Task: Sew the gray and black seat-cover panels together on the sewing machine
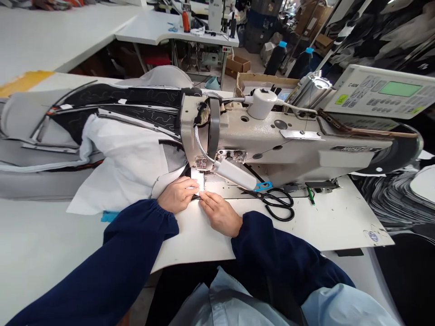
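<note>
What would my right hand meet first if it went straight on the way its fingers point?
The right hand would first meet the white fabric strip under the needle. Its fingertips seem to be at the strip's edge, though depth is hard to judge from this view.

The left hand [178, 194] and right hand [220, 213], in navy elasticated sleeves, have their fingers on a small white fabric strip [197, 179] just below the presser foot of a beige industrial sewing machine [282, 140]. Black-handled steel scissors [277, 203] lie near the right hand on the white desk [340, 226], beside bulky white-and-black quilted fabric [125, 176].
</note>
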The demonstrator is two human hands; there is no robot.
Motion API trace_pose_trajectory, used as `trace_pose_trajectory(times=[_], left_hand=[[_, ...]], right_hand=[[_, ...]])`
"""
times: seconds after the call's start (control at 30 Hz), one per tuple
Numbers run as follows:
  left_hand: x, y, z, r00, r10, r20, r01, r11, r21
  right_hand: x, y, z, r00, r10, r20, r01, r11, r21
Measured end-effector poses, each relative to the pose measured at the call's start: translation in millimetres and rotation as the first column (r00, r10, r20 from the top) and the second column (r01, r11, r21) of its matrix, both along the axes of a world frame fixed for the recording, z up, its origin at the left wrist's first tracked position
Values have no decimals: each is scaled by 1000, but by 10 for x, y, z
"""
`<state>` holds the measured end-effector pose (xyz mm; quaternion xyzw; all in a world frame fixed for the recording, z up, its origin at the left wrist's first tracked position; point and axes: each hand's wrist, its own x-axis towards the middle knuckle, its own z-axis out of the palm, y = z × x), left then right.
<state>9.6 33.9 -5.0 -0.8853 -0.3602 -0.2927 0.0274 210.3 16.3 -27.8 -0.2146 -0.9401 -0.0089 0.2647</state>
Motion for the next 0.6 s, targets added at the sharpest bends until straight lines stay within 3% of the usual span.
trace_pose_trajectory(times=[0.6], left_hand=[[1, -20, 19, 1000, 13, 7, -13, 1000, -3]], right_hand=[[-58, -21, 22, 997, 14, -72, -6, 994, 108]])
